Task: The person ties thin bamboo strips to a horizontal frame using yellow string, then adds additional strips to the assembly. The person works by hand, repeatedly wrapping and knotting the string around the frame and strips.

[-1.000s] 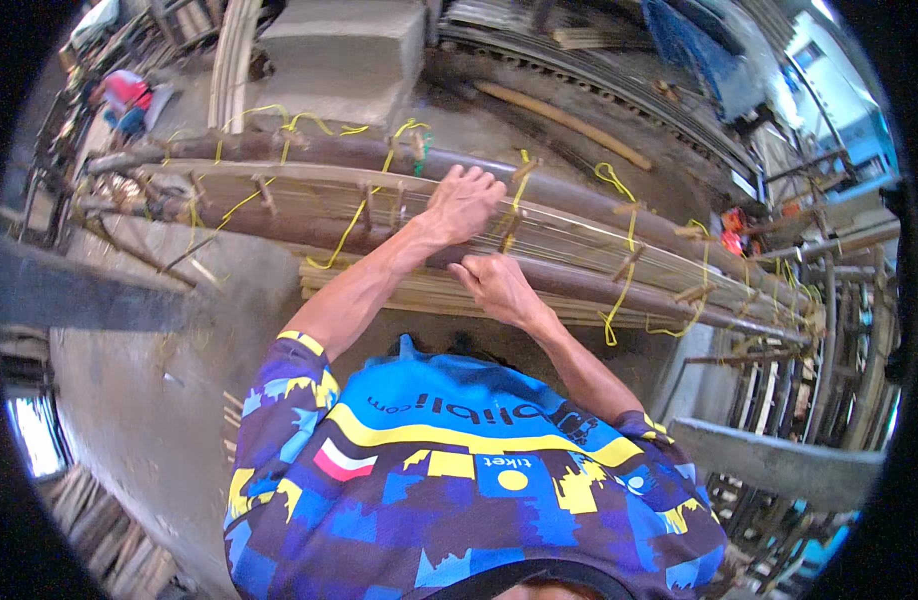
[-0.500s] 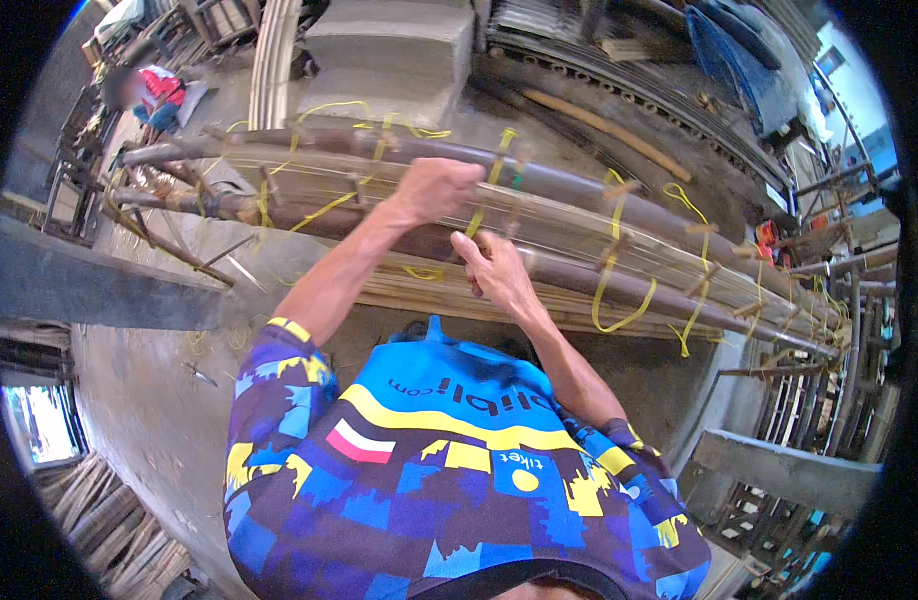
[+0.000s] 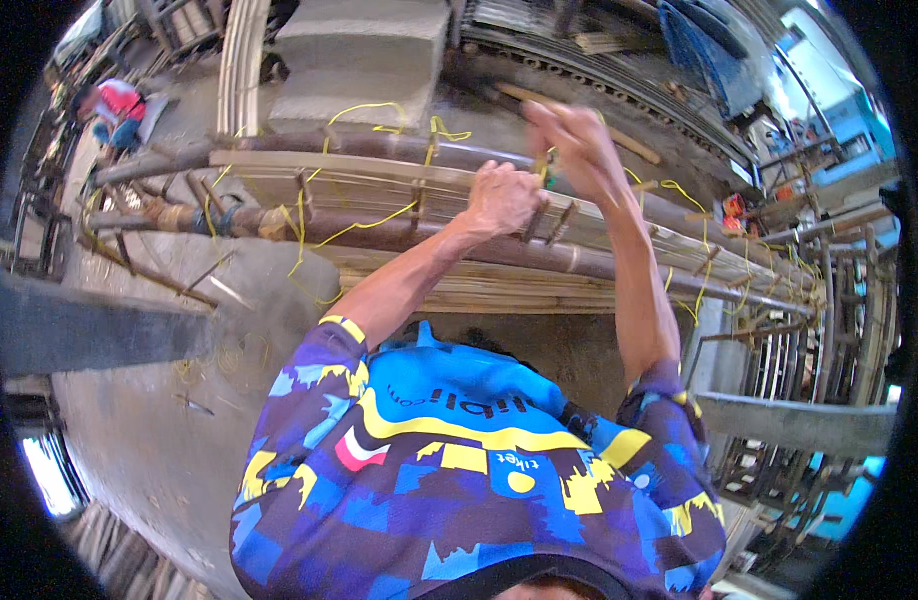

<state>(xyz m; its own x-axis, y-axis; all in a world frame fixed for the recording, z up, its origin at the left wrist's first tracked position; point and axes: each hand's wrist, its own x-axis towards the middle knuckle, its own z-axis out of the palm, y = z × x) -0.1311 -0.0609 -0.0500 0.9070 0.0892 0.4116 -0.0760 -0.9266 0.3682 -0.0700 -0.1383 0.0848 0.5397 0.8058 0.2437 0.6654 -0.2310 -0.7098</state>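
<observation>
Bamboo frame (image 3: 399, 215) lies across the concrete floor (image 3: 169, 420), stiff and heavy (best gripped at a pole). Left hand (image 3: 501, 198) clenches its slats; right hand (image 3: 576, 145), blurred, pinches yellow cord (image 3: 364, 222).

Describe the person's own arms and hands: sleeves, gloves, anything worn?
Both hands, left and right, are bare, with no gloves. The forearms are bare too. Short sleeves belong to a jersey patterned in blue, purple and yellow, with a yellow cuff band. No watch or rings show.
</observation>
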